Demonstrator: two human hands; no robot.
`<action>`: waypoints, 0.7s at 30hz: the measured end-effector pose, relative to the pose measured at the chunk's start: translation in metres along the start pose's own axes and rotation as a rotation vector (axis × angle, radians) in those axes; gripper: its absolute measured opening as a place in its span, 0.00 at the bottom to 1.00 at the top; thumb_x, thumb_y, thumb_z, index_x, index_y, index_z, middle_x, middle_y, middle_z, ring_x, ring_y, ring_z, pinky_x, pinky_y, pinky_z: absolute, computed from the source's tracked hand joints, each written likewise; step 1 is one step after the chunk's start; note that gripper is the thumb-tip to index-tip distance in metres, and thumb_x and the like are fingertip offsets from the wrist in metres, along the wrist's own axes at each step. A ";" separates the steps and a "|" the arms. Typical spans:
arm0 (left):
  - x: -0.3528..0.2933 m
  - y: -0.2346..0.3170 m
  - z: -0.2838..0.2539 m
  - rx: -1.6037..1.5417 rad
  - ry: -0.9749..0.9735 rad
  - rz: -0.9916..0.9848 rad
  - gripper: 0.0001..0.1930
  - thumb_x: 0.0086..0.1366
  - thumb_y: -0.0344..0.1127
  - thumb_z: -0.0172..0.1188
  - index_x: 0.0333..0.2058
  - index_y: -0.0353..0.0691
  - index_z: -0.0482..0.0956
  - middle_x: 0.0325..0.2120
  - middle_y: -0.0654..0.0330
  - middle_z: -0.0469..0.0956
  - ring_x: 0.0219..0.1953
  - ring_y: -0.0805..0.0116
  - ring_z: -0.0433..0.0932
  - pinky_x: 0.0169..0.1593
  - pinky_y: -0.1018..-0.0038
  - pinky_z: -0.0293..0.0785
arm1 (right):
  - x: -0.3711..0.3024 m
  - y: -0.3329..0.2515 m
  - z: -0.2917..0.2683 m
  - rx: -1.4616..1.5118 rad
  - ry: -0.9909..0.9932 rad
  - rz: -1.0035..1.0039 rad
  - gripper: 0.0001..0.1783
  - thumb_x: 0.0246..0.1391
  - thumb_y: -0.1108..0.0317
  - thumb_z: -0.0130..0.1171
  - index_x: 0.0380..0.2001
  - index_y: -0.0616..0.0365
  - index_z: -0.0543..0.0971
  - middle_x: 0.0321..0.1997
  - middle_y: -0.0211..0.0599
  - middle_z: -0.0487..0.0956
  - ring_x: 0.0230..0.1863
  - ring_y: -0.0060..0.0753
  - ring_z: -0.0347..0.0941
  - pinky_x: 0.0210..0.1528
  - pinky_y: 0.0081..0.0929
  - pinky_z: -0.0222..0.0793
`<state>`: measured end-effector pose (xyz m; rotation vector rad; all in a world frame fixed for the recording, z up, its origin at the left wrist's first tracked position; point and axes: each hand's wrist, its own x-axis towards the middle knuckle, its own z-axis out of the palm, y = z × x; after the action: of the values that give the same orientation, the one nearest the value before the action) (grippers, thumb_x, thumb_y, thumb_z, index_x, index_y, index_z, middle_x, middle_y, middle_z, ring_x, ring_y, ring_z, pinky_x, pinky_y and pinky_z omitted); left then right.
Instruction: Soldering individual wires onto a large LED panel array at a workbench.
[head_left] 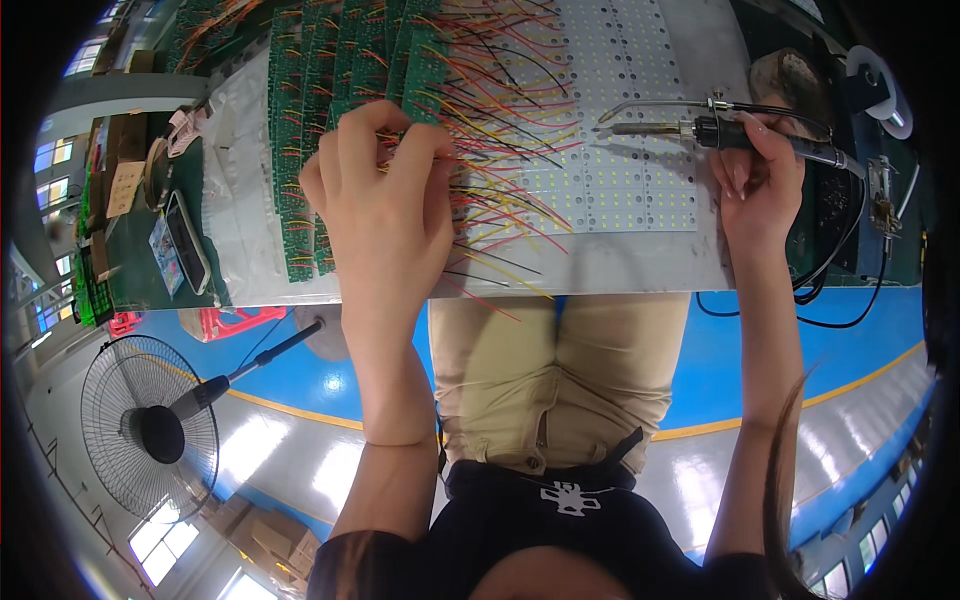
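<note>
Gripping a soldering iron (705,131) in the right hand (758,175), over a white dotted panel (640,190); curling the left hand (385,190) over green boards (290,200) and wires (505,200), cannot tell if pinching any; best to steady one wire, keeping the iron off others

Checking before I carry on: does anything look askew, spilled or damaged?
Slightly untidy: the coloured wires splay unevenly, and one red wire pokes past the near edge of the worktop. I see no spill or damage.
</note>
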<state>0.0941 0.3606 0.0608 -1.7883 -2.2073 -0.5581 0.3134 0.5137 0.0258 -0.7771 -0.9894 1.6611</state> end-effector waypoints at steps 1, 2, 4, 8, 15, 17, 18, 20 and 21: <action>0.000 0.001 0.001 -0.002 -0.001 -0.001 0.11 0.44 0.26 0.59 0.29 0.46 0.74 0.36 0.63 0.67 0.38 0.63 0.65 0.43 0.65 0.56 | 0.000 0.000 0.000 -0.002 0.001 0.001 0.06 0.44 0.70 0.53 0.22 0.62 0.69 0.08 0.26 0.58 0.08 0.16 0.48 0.14 0.18 0.46; 0.000 0.002 0.003 -0.022 0.002 0.017 0.11 0.43 0.25 0.59 0.29 0.46 0.74 0.35 0.63 0.67 0.38 0.63 0.65 0.43 0.65 0.56 | 0.001 0.000 -0.001 0.001 -0.014 -0.001 0.06 0.44 0.70 0.53 0.22 0.62 0.69 0.08 0.27 0.58 0.08 0.16 0.48 0.14 0.19 0.46; 0.000 0.006 0.006 -0.047 0.005 0.035 0.12 0.43 0.25 0.59 0.28 0.45 0.73 0.35 0.63 0.67 0.38 0.63 0.65 0.42 0.65 0.56 | 0.001 -0.001 -0.002 0.000 -0.025 -0.003 0.06 0.44 0.70 0.53 0.22 0.62 0.69 0.08 0.27 0.58 0.08 0.16 0.48 0.15 0.19 0.46; -0.001 0.017 0.014 -0.147 0.053 0.061 0.10 0.44 0.25 0.60 0.27 0.46 0.74 0.34 0.65 0.69 0.37 0.65 0.67 0.43 0.67 0.56 | 0.001 0.000 0.001 0.005 0.001 0.003 0.06 0.44 0.70 0.53 0.22 0.62 0.70 0.08 0.27 0.58 0.09 0.17 0.47 0.15 0.19 0.46; -0.001 0.032 0.025 -0.311 -0.002 0.116 0.09 0.44 0.25 0.60 0.27 0.46 0.75 0.28 0.69 0.74 0.36 0.68 0.70 0.46 0.70 0.56 | 0.000 0.000 0.001 0.006 0.005 0.003 0.06 0.44 0.70 0.53 0.22 0.62 0.70 0.07 0.27 0.58 0.08 0.17 0.46 0.15 0.19 0.46; -0.002 0.031 0.027 -0.332 0.029 0.119 0.09 0.44 0.26 0.61 0.27 0.46 0.76 0.28 0.69 0.74 0.35 0.68 0.70 0.45 0.70 0.56 | 0.000 0.000 0.001 -0.004 -0.001 0.009 0.06 0.44 0.70 0.53 0.22 0.62 0.70 0.07 0.28 0.58 0.08 0.17 0.46 0.15 0.19 0.46; -0.003 0.029 0.028 -0.349 0.061 0.123 0.10 0.44 0.27 0.62 0.27 0.47 0.76 0.28 0.69 0.74 0.35 0.68 0.71 0.45 0.70 0.56 | 0.000 0.000 0.000 -0.009 -0.008 0.014 0.06 0.44 0.70 0.54 0.22 0.62 0.70 0.07 0.28 0.58 0.08 0.17 0.46 0.15 0.19 0.46; -0.006 0.027 0.030 -0.341 0.085 0.116 0.10 0.44 0.29 0.63 0.28 0.47 0.76 0.28 0.69 0.74 0.35 0.68 0.71 0.45 0.69 0.55 | 0.000 0.000 0.000 -0.009 -0.012 0.012 0.06 0.44 0.70 0.53 0.22 0.62 0.70 0.07 0.28 0.58 0.08 0.17 0.46 0.15 0.19 0.46; -0.007 0.025 0.031 -0.331 0.110 0.112 0.10 0.45 0.31 0.63 0.28 0.48 0.75 0.29 0.69 0.73 0.35 0.68 0.70 0.45 0.68 0.55 | 0.000 0.000 0.000 -0.007 -0.016 0.008 0.06 0.44 0.70 0.53 0.22 0.62 0.70 0.07 0.28 0.58 0.08 0.17 0.46 0.15 0.19 0.46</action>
<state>0.1219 0.3725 0.0340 -1.9667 -2.0185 -1.0196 0.3134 0.5133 0.0254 -0.7737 -1.0048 1.6738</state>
